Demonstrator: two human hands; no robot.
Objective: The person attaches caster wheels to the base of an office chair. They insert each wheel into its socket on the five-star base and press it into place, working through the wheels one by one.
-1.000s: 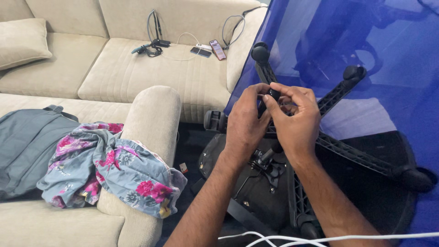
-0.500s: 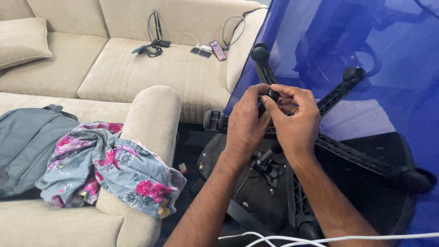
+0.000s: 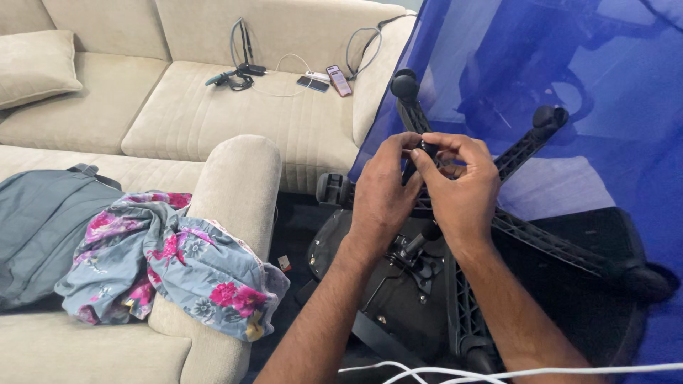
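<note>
I am holding both forearms forward, left hand [image 3: 380, 195] and right hand [image 3: 462, 192] raised together, fingertips [image 3: 420, 158] pinching in one shared grip.

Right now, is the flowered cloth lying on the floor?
No, the flowered cloth is draped over the sofa armrest.

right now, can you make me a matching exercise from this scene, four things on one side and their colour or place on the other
Things:
1. small knob
2. floral cloth
3. pillow
4. phone

Place or colour:
A. draped over the sofa armrest
B. pinched between the fingers of the left hand and right hand
C. lying on the far seat cushion beside cables
D. plain beige, in the sofa's top left corner

Pairs: 1-B, 2-A, 3-D, 4-C
</note>
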